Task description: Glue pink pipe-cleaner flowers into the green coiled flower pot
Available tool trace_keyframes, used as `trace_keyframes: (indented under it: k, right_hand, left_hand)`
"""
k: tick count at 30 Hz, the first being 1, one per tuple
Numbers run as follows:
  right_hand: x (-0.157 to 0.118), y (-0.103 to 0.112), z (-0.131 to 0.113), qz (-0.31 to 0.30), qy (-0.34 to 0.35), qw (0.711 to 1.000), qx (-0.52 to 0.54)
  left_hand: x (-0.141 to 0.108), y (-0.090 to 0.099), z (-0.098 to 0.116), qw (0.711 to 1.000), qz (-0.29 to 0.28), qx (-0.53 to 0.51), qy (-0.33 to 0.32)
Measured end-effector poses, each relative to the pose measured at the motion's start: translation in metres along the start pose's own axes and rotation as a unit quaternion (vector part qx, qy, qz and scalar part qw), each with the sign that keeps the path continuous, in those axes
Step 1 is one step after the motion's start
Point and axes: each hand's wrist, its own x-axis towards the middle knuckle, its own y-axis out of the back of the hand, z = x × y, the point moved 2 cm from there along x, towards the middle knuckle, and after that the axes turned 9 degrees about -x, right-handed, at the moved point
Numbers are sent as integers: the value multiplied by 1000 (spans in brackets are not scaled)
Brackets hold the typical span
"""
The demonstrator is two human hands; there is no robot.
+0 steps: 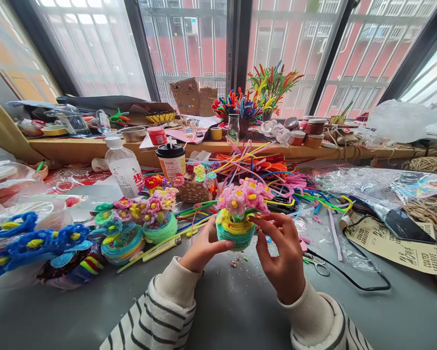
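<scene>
My left hand (207, 247) is wrapped round a small flowerpot (236, 236) of coiled turquoise and yellow pipe cleaner, held above the grey table. Pink pipe-cleaner flowers (244, 195) with yellow centres rise from it, green leaves beneath them. At the pot's right side is my right hand (284, 255), fingers bent and apart. Its index fingertip reaches the yellow rim by a leaf; the thumb stays clear of the other fingers. Tiny coloured crumbs (236, 262) lie on the table below the pot.
On the left stand more pipe-cleaner flowerpots (162, 228), a blue-flowered one (72, 262), a water bottle (121, 165) and a lidded cup (171, 163). Loose pipe cleaners (273, 170) pile up behind. Scissors (318, 266), a black cable (368, 289) and a phone (408, 224) lie right.
</scene>
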Motion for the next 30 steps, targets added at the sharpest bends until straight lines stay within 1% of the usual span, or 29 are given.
trace_keyframes:
  k: [5,13,17,22,30]
  right_hand:
    - [0,-1,1,-9,0,1000,4]
    - [1,0,-1,-7,-18,1000,21]
    - [1,0,-1,-20,-12,1000,20]
    - [1,0,-1,-8,-7,1000,14]
    - [1,-2,-1,-12,4,1000,11]
  left_hand:
    - [0,1,1,1000,6,4,-2]
    - [0,-4,3,1000,9,-2,-4]
    - [0,-3,3,1000,4,-1,-3]
    - [0,-2,3,1000,6,2,2]
    - [0,-1,3,1000,5,2,1]
